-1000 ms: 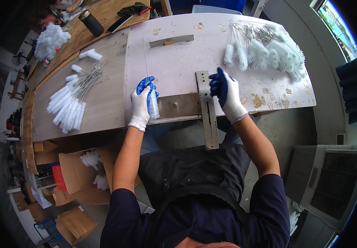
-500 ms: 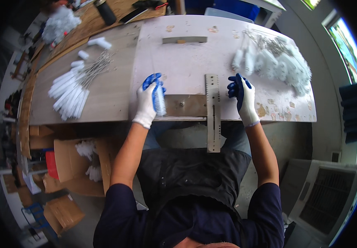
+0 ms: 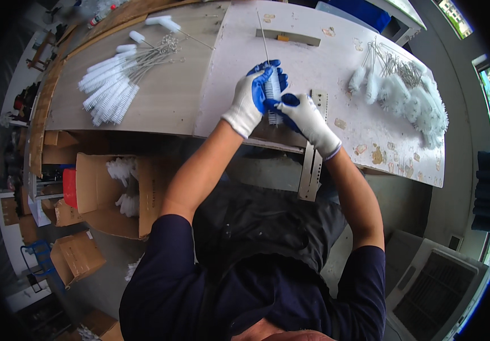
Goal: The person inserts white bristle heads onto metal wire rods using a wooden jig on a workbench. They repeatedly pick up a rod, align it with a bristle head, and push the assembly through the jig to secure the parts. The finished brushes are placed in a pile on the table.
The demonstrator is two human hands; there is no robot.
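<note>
On our table (image 3: pixel 307 65) we see a shaggy brush heap (image 3: pixel 411 98) at right, a fanned brush pile (image 3: pixel 109 85) at left and a slotted metal bar (image 3: pixel 309 177) overhanging the front edge. Our left hand (image 3: pixel 249 96) grips, and our right hand (image 3: pixel 308 118) touches (pinching or not, we cannot tell), one brush (image 3: pixel 273 85) near that edge; we judge it mid-handling, progress on the rest unclear

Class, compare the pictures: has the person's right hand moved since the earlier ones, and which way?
Yes, leftward: the right hand was right of the slotted metal bar; now it reaches across to the brush in the left hand.
</note>
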